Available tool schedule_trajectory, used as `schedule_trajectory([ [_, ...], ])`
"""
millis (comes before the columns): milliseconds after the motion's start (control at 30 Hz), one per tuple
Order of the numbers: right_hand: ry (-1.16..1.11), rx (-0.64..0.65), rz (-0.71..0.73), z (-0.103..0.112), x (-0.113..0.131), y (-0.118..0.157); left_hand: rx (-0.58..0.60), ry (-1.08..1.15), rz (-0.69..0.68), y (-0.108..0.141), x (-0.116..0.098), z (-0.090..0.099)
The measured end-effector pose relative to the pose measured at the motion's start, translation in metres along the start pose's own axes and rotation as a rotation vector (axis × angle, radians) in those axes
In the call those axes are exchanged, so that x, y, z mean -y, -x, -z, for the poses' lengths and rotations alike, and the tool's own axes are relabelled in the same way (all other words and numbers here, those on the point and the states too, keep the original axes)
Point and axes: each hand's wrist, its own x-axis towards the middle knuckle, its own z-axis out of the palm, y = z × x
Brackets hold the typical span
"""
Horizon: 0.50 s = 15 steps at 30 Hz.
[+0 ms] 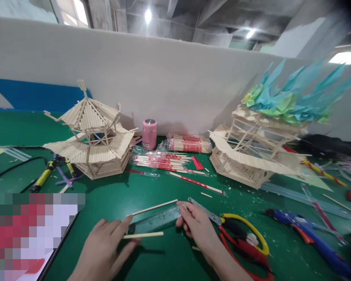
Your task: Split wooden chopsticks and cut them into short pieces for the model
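The left hand (pixel 105 246), in the head view, is partly closed, thumb and forefinger a little parted, and we see it holding a near stick (pixel 149 235) that juts out between them; a far stick (pixel 155 207) starts at its forefinger tip. The right hand (pixel 197 222) is closed in a pinch, thumb against fingers, on one end of a clear strip (pixel 158 219), whose dark other end lies by the left forefinger. We cannot tell whether the right fingers also touch the tip of the far stick. Taking the pink flask (pixel 149 134) as our landmark, we find both sticks and the strip well in front of it, on our side. Just in front of the flask lie packets of sticks (pixel 166 160), and to its right a bundle with red bands (pixel 190 144). A wooden pavilion (pixel 89 152) stands to the flask's left; well to its right is a second model (pixel 251 164), topped with blue and green paper (pixel 289 99). Nearer us than the flask and to its right, we see a cutting tool (pixel 222 222) with yellow and red handles, beside the right hand, and farther right a blue glue gun (pixel 307 234). Everything rests before a white partition (pixel 175 78), behind the flask.
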Motion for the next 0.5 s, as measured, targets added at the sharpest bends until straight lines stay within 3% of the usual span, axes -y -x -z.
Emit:
schedule_trajectory([
  [100,0.066,-0.001,-0.02,0.003,-0.002,0.006,0.091,-0.142,0.044,-0.004,-0.006,-0.008],
  [167,0.268,-0.031,0.047,0.007,-0.004,0.012,0.171,-0.175,0.087,-0.01,-0.009,-0.008],
  [300,0.787,-0.073,0.351,0.012,-0.007,0.019,0.258,-0.176,0.085,-0.014,-0.009,-0.007],
  [400,0.971,0.037,0.61,0.01,-0.009,0.016,0.247,-0.206,0.059,-0.011,-0.004,-0.012],
  [500,1.087,0.145,0.685,0.007,-0.01,0.01,0.196,-0.235,-0.005,-0.007,0.002,-0.019],
])
